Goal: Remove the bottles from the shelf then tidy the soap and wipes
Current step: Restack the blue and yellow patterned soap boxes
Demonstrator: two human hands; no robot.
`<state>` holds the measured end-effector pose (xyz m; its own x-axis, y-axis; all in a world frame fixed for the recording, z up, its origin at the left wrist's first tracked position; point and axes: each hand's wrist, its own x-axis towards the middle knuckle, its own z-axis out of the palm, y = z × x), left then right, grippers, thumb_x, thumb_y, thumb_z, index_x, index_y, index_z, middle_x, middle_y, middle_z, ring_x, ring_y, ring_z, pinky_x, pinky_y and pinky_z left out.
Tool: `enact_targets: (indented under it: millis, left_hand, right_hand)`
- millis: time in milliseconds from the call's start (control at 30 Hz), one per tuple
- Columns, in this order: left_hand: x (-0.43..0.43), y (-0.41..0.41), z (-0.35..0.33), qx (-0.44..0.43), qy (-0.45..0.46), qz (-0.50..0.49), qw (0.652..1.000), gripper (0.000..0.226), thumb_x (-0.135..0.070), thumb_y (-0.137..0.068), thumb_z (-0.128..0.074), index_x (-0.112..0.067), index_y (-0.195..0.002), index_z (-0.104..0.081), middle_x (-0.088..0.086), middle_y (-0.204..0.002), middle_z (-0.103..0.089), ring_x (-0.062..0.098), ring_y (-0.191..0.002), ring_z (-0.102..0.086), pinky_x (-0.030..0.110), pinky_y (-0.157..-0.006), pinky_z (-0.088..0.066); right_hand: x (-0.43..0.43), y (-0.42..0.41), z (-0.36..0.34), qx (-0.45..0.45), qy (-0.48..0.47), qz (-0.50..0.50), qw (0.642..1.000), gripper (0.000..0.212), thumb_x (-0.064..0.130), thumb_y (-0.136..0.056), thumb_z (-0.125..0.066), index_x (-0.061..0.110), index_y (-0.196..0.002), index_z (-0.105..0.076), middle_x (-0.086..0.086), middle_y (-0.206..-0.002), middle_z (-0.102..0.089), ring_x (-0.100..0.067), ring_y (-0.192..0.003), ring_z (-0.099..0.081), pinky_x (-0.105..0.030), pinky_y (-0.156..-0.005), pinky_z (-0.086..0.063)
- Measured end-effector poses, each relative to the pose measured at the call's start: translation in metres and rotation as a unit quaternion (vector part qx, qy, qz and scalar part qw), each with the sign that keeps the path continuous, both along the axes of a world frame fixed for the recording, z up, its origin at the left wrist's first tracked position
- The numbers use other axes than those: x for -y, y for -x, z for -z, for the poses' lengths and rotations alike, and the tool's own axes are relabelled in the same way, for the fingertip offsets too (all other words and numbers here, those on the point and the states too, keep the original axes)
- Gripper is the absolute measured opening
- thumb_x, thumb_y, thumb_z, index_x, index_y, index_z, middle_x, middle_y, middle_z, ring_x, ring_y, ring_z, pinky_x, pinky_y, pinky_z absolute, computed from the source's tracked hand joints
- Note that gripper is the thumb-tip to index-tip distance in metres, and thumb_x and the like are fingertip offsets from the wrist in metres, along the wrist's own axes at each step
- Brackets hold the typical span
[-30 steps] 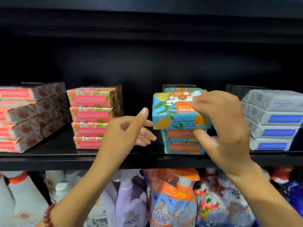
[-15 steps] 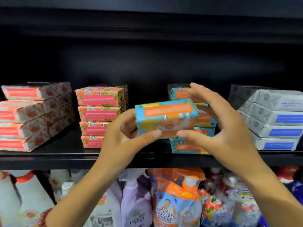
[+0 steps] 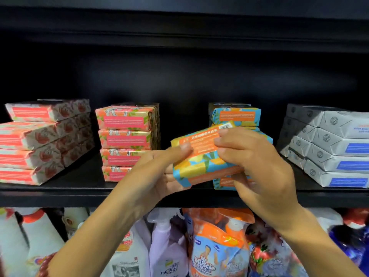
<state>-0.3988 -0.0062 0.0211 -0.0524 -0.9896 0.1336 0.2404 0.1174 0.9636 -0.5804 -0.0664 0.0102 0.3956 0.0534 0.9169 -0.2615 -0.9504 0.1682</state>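
Note:
A blue and orange soap bar point(image 3: 201, 162) is held tilted in front of the black shelf point(image 3: 60, 191). My left hand point(image 3: 157, 172) grips its left end, thumb on the orange label. My right hand point(image 3: 257, 162) grips its right end from above. Behind them stands the stack of matching blue soap bars point(image 3: 235, 116), partly hidden by my hands. To the left is a stack of pink and green soap bars point(image 3: 125, 140), and further left lie pink rose-print bars point(image 3: 42, 140). Grey packs with blue labels point(image 3: 331, 146) are stacked at the right.
The lower shelf holds white bottles point(image 3: 24, 242), a lilac spray bottle point(image 3: 167, 246), an orange refill pouch point(image 3: 217, 246) and dark pouches point(image 3: 279, 256). The shelf above casts the back wall in black. A gap of bare shelf lies between the pink-green and blue stacks.
The soap bar has turned and tilted in both hands, label face now up, and come lower and to the right. My right hand has shifted over its right end.

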Motion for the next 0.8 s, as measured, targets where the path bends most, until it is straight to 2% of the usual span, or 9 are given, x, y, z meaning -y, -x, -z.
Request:
enact_targets:
  millis: [100, 200, 267, 367, 500, 600, 667, 700, 800]
  left_hand:
    - [0.0, -0.002, 0.006, -0.02, 0.042, -0.038, 0.998, 0.023, -0.025, -0.064, -0.073, -0.004, -0.073, -0.076, 0.014, -0.084, -0.074, 0.018, -0.071, -0.072, 0.024, -0.061, -0.057]
    - [0.001, -0.007, 0.015, 0.046, 0.156, -0.099, 0.982, 0.028, -0.023, -0.072, -0.079, -0.006, -0.094, -0.074, 0.011, -0.098, -0.074, 0.023, -0.091, -0.071, 0.028, -0.075, -0.057]
    - [0.001, -0.01, 0.02, 0.077, 0.22, -0.134, 0.963, 0.035, -0.025, -0.069, -0.077, -0.012, -0.102, -0.072, 0.008, -0.101, -0.073, 0.023, -0.097, -0.07, 0.026, -0.076, -0.055]
    - [0.0, -0.01, 0.023, 0.093, 0.277, -0.132, 0.947, 0.036, -0.017, -0.069, -0.074, -0.014, -0.105, -0.071, 0.005, -0.104, -0.073, 0.02, -0.099, -0.068, 0.023, -0.079, -0.053]
    - [0.0, -0.011, 0.026, 0.126, 0.318, -0.147, 0.928, 0.039, -0.013, -0.066, -0.074, -0.017, -0.104, -0.07, 0.0, -0.103, -0.072, 0.015, -0.099, -0.067, 0.021, -0.08, -0.051]
    - [-0.001, -0.018, 0.027, 0.152, 0.307, -0.161, 0.926, 0.067, -0.029, -0.054, -0.085, -0.014, -0.116, -0.063, -0.001, -0.115, -0.067, 0.014, -0.109, -0.062, 0.023, -0.085, -0.051]
    - [-0.002, -0.021, 0.027, 0.136, 0.258, -0.155, 0.944, 0.089, -0.046, -0.041, -0.089, -0.017, -0.119, -0.059, -0.003, -0.12, -0.066, 0.014, -0.112, -0.062, 0.025, -0.087, -0.051]
    - [-0.002, -0.022, 0.028, 0.127, 0.229, -0.151, 0.953, 0.091, -0.044, -0.036, -0.09, -0.018, -0.118, -0.059, -0.004, -0.116, -0.068, 0.013, -0.108, -0.064, 0.024, -0.084, -0.053]
    - [-0.004, -0.021, 0.029, 0.143, 0.214, -0.137, 0.957, 0.066, -0.03, -0.043, -0.083, -0.016, -0.105, -0.065, -0.003, -0.099, -0.073, 0.012, -0.092, -0.07, 0.019, -0.071, -0.054]
  right_hand:
    - [0.001, 0.001, 0.0, -0.042, -0.029, 0.016, 0.999, 0.034, -0.003, -0.077, -0.059, 0.009, -0.108, -0.051, -0.007, -0.127, -0.053, -0.021, -0.127, -0.045, -0.033, -0.105, -0.038]
    - [-0.005, 0.008, -0.005, -0.062, -0.132, 0.022, 0.989, 0.063, 0.029, -0.075, -0.07, 0.015, -0.131, -0.043, 0.002, -0.144, -0.039, -0.012, -0.136, -0.034, -0.024, -0.109, -0.03]
    - [-0.009, 0.009, -0.009, -0.032, -0.214, 0.028, 0.976, 0.082, 0.045, -0.071, -0.07, 0.019, -0.141, -0.035, 0.006, -0.145, -0.039, -0.006, -0.135, -0.035, -0.019, -0.108, -0.031]
    - [-0.006, 0.004, -0.014, -0.038, -0.26, 0.039, 0.964, 0.079, 0.052, -0.071, -0.064, 0.023, -0.14, -0.039, 0.013, -0.135, -0.048, 0.007, -0.125, -0.04, -0.006, -0.1, -0.03]
    - [-0.001, -0.003, -0.013, -0.06, -0.214, 0.038, 0.974, 0.05, 0.036, -0.073, -0.071, 0.019, -0.119, -0.059, 0.011, -0.113, -0.061, 0.004, -0.108, -0.051, -0.005, -0.091, -0.035]
    - [-0.004, -0.007, -0.006, -0.012, -0.162, 0.022, 0.987, 0.032, 0.022, -0.077, -0.071, 0.01, -0.105, -0.064, 0.004, -0.104, -0.064, -0.001, -0.102, -0.055, -0.011, -0.088, -0.04]
    - [-0.004, -0.01, 0.002, 0.009, -0.108, 0.018, 0.994, 0.027, 0.012, -0.078, -0.062, 0.004, -0.103, -0.065, -0.001, -0.106, -0.064, -0.009, -0.105, -0.057, -0.018, -0.093, -0.043]
    - [-0.003, -0.013, 0.005, 0.013, -0.085, 0.018, 0.996, 0.027, 0.006, -0.076, -0.059, 0.002, -0.102, -0.065, -0.004, -0.106, -0.064, -0.012, -0.107, -0.057, -0.022, -0.095, -0.043]
    - [0.002, -0.018, 0.015, 0.003, -0.068, -0.003, 0.998, 0.035, -0.013, -0.069, -0.06, 0.0, -0.102, -0.064, -0.007, -0.109, -0.063, -0.018, -0.111, -0.056, -0.027, -0.099, -0.043]
